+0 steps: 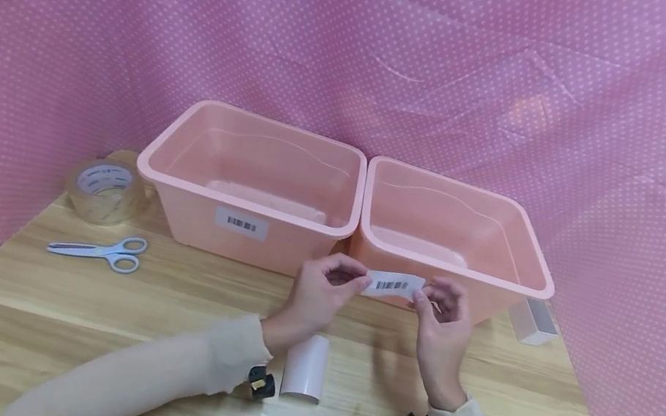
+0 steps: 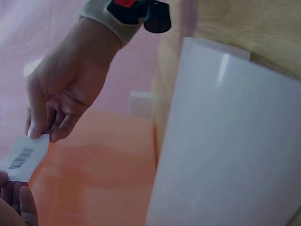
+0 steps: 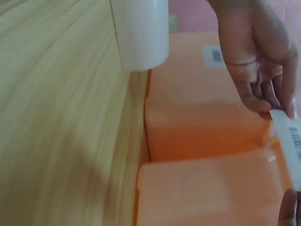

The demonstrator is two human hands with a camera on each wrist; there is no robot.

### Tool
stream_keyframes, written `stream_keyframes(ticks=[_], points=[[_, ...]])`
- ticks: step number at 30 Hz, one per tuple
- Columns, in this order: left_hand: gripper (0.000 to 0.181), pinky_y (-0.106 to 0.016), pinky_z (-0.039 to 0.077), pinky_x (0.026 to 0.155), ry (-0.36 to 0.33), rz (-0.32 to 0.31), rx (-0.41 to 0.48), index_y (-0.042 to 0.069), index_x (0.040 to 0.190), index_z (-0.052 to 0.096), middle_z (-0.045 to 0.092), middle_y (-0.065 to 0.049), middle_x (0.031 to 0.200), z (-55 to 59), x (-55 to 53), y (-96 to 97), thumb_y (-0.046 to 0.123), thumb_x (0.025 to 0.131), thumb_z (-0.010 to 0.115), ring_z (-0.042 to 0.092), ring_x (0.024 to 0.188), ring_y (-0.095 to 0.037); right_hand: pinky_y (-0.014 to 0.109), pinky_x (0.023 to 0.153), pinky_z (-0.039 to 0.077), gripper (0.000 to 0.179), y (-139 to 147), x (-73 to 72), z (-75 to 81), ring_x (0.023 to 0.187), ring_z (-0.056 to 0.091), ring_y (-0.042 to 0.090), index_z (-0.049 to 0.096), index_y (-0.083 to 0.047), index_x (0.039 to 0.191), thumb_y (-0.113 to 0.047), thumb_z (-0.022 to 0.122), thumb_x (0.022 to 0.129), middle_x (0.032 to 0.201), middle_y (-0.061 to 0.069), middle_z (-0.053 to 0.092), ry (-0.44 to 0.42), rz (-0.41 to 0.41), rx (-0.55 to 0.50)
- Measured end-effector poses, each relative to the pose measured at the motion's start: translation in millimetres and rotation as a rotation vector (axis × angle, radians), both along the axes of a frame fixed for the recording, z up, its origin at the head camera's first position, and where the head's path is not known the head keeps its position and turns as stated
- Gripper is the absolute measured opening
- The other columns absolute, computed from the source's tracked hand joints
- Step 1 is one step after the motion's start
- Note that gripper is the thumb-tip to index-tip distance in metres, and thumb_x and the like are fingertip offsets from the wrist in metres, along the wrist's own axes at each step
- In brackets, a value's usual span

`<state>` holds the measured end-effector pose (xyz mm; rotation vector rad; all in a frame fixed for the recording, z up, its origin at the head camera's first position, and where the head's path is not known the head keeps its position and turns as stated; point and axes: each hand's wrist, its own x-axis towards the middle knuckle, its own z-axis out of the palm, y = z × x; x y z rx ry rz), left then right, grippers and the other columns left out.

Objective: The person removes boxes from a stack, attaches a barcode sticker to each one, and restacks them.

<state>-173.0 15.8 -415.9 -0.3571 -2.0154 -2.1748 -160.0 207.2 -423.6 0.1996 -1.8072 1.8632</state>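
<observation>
A white barcode label (image 1: 393, 285) is stretched between my two hands in front of the right pink bin (image 1: 532, 269). My left hand (image 1: 362, 284) pinches its left end and my right hand (image 1: 422, 297) pinches its right end. The left wrist view shows the label (image 2: 23, 157) with my right hand's fingers (image 2: 40, 129) on its far end. In the right wrist view the label (image 3: 289, 141) hangs from my left hand's fingers (image 3: 263, 101). The left pink bin (image 1: 160, 166) carries a barcode label (image 1: 241, 224) on its front wall.
A curled white sheet (image 1: 306, 367) lies on the wooden table (image 1: 87, 313) between my forearms. A roll of clear tape (image 1: 105, 190) and scissors (image 1: 98, 250) lie at the left. A small white block (image 1: 532, 321) sits at the right. Pink dotted cloth surrounds the table.
</observation>
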Motion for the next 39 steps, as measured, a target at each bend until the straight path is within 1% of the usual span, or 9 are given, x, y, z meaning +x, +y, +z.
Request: stream_keyframes(ticks=[5,9,11,14,18,23,27,33,39], points=[[0.020,-0.021,0.061,0.078,0.009,0.004,-0.040,0.006,0.106,0.073,0.076,-0.011,0.097,-3.6,-3.6,13.6,0.010,0.087,0.079,0.070,0.085,-0.011,0.015,0.067,0.058,0.015,16,-0.7,-5.7,0.071,0.063,0.002,0.061,0.015,0.099,0.009,0.070,0.088,0.085,0.003,0.067,-0.059,-0.089,0.073],[0.014,-0.020,0.060,0.077,-0.015,-0.018,-0.144,0.011,0.103,0.078,0.078,-0.005,0.099,-4.1,-7.9,24.2,0.015,0.089,0.077,0.071,0.087,-0.010,0.013,0.063,0.055,0.012,30,-2.6,-10.9,0.069,0.061,0.002,0.063,0.013,0.097,0.009,0.069,0.088,0.084,0.000,0.067,-0.079,-0.149,0.096],[0.018,-0.019,0.060,0.080,-0.023,-0.054,-0.203,0.013,0.108,0.078,0.079,-0.004,0.104,-2.7,-9.2,28.4,0.016,0.090,0.076,0.072,0.091,-0.010,0.013,0.063,0.055,0.012,36,-4.7,-12.5,0.070,0.062,0.001,0.063,0.012,0.097,0.007,0.070,0.089,0.084,-0.004,0.067,-0.088,-0.180,0.104],[0.026,-0.019,0.059,0.084,-0.025,-0.133,-0.261,0.011,0.117,0.075,0.077,-0.006,0.112,-0.1,-8.9,34.0,0.015,0.092,0.075,0.073,0.100,-0.015,0.012,0.062,0.054,0.011,45,-7.7,-14.0,0.072,0.062,0.000,0.063,0.011,0.097,0.006,0.070,0.089,0.084,-0.006,0.067,-0.103,-0.217,0.089],[0.037,-0.020,0.059,0.090,-0.031,-0.230,-0.278,0.010,0.127,0.069,0.074,-0.009,0.124,0.5,-7.0,40.6,0.020,0.092,0.075,0.072,0.111,-0.021,0.014,0.058,0.053,0.011,56,-12.7,-16.2,0.067,0.061,0.003,0.062,0.012,0.097,0.009,0.068,0.089,0.083,-0.002,0.067,-0.104,-0.236,0.040],[0.048,-0.023,0.058,0.097,-0.060,-0.296,-0.299,0.014,0.138,0.062,0.066,-0.005,0.139,-2.3,-4.8,46.5,0.028,0.093,0.073,0.066,0.124,-0.029,0.016,0.056,0.053,0.012,61,-18.6,-18.6,0.065,0.060,0.004,0.062,0.013,0.097,0.008,0.069,0.089,0.085,0.002,0.068,-0.100,-0.254,0.018],[0.052,-0.025,0.056,0.100,-0.072,-0.310,-0.305,0.014,0.142,0.059,0.062,-0.003,0.145,-2.1,-4.4,50.7,0.027,0.094,0.073,0.063,0.128,-0.031,0.017,0.056,0.054,0.011,65,-20.4,-20.0,0.064,0.060,0.005,0.064,0.011,0.096,0.006,0.070,0.089,0.084,0.003,0.068,-0.096,-0.277,0.018],[0.053,-0.027,0.056,0.103,-0.050,-0.308,-0.291,0.012,0.142,0.058,0.060,-0.005,0.147,-1.7,-5.8,53.7,0.024,0.094,0.073,0.063,0.128,-0.032,0.018,0.056,0.054,0.008,68,-22.5,-19.0,0.063,0.061,0.010,0.066,0.004,0.094,0.002,0.072,0.089,0.086,0.010,0.068,-0.104,-0.291,0.011],[0.053,-0.025,0.052,0.107,-0.026,-0.299,-0.277,0.007,0.143,0.057,0.059,-0.007,0.148,-2.0,-7.7,55.4,0.017,0.093,0.073,0.062,0.131,-0.029,0.017,0.056,0.054,0.007,69,-23.8,-18.1,0.060,0.061,0.012,0.065,0.004,0.092,0.007,0.069,0.089,0.083,0.002,0.069,-0.109,-0.276,-0.030]])
